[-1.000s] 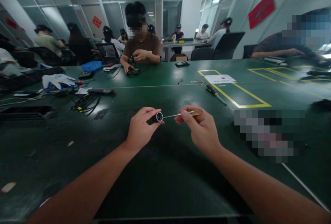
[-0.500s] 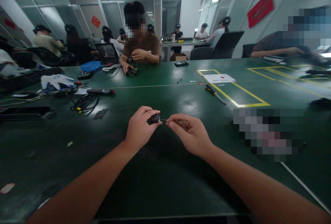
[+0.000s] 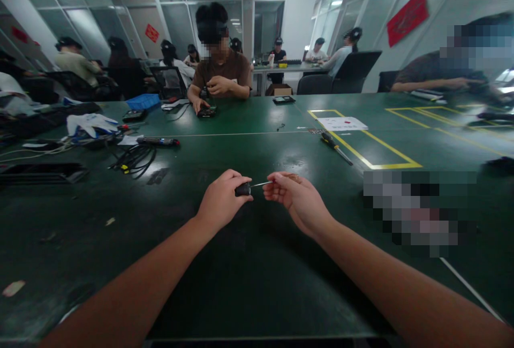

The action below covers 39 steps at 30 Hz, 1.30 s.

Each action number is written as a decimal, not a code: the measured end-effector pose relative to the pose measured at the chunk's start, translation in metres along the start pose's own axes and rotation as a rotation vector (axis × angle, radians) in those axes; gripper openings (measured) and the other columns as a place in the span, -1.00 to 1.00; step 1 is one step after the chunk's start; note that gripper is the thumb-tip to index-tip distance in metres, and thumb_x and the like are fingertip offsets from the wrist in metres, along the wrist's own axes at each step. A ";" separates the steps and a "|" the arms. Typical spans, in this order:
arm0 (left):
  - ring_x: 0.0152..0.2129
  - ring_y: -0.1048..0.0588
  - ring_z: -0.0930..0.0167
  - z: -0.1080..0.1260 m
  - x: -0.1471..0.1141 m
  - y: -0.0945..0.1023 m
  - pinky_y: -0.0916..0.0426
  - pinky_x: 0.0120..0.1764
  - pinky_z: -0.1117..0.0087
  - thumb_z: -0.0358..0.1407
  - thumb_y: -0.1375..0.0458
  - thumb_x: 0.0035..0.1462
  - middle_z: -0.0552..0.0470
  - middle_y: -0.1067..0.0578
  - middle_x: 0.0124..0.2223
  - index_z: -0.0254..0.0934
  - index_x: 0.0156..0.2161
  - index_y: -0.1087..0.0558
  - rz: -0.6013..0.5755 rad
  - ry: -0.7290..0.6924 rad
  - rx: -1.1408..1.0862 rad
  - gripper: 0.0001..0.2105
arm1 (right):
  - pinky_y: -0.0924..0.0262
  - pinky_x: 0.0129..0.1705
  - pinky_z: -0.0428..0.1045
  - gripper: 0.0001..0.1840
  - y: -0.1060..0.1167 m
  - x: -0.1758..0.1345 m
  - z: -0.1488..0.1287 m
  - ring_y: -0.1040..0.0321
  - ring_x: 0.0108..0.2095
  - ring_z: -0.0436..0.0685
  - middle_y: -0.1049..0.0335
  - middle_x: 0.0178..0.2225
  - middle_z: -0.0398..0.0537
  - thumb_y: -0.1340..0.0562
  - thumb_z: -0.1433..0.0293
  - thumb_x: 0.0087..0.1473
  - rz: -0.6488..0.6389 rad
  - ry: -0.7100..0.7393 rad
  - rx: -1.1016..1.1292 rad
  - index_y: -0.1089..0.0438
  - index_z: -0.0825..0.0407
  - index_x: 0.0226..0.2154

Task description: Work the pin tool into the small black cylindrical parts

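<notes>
My left hand (image 3: 220, 198) grips a short black cylindrical part (image 3: 243, 189) between thumb and fingers, its end facing right. Closed around a small screwdriver (image 3: 262, 183) is my right hand (image 3: 305, 204); the thin metal shaft points left at the black part. Fingers cover most of its brownish handle. The tip meets the end of the part or lies just in front of it; I cannot tell which. Both hands are above the green table (image 3: 257, 284).
A yellow-black screwdriver (image 3: 336, 148) lies beyond my right hand, by a white paper (image 3: 342, 123). To the left are a coiled black cable (image 3: 134, 159), a pen-like tool (image 3: 158, 142) and white gloves (image 3: 91, 125). A co-worker (image 3: 220, 72) sits opposite, handling a black device (image 3: 206, 111).
My right hand has rolled about the screwdriver and drawn slightly away, so more of the shaft shows and less of the handle. My left hand keeps its grip on the black part.
</notes>
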<state>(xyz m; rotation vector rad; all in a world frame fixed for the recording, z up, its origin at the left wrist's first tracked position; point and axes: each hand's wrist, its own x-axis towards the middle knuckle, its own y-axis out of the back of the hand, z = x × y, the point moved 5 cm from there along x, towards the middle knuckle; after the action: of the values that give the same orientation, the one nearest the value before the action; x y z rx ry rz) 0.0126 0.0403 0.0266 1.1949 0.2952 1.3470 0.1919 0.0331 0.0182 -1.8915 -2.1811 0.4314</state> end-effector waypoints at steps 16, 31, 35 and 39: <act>-0.18 -0.55 0.30 0.005 0.001 0.010 -0.47 -0.10 0.25 -0.45 -0.43 -0.02 0.02 -0.54 -0.12 -0.18 -0.08 -0.57 0.117 -0.012 -0.081 -0.64 | -0.41 -0.14 0.09 -0.72 0.000 -0.002 -0.008 -0.53 -0.34 0.11 -0.58 -0.38 -0.05 -0.38 0.19 0.08 -0.054 0.160 -0.193 -0.51 0.05 -0.24; -0.18 -0.55 0.31 0.003 0.000 0.010 -0.47 -0.09 0.26 -0.44 -0.43 -0.02 0.02 -0.54 -0.12 -0.19 -0.09 -0.58 0.153 -0.006 -0.127 -0.65 | -0.40 -0.14 0.07 -0.80 -0.008 -0.012 -0.018 -0.53 -0.29 0.11 -0.58 -0.35 -0.06 -0.29 0.23 0.19 -0.049 0.321 -0.481 -0.49 0.02 -0.26; -0.18 -0.55 0.31 0.002 0.000 0.009 -0.47 -0.08 0.24 -0.44 -0.44 -0.04 0.01 -0.55 -0.12 -0.20 -0.11 -0.58 0.161 0.008 -0.154 -0.65 | -0.41 -0.16 0.07 -0.80 -0.005 -0.008 -0.018 -0.53 -0.33 0.10 -0.57 -0.38 -0.08 -0.30 0.22 0.16 -0.036 0.287 -0.405 -0.47 0.02 -0.27; -0.16 -0.55 0.31 0.003 0.000 0.009 -0.47 -0.07 0.23 -0.45 -0.44 -0.04 0.01 -0.55 -0.11 -0.20 -0.09 -0.57 0.160 0.005 -0.167 -0.64 | -0.41 -0.16 0.07 -0.79 -0.003 -0.007 -0.018 -0.52 -0.34 0.10 -0.56 -0.39 -0.08 -0.32 0.22 0.14 -0.033 0.282 -0.353 -0.47 0.02 -0.27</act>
<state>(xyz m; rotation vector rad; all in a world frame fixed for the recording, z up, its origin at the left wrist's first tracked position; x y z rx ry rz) 0.0101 0.0371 0.0347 1.0935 0.0898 1.4826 0.1964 0.0270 0.0367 -1.9357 -2.1979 -0.2327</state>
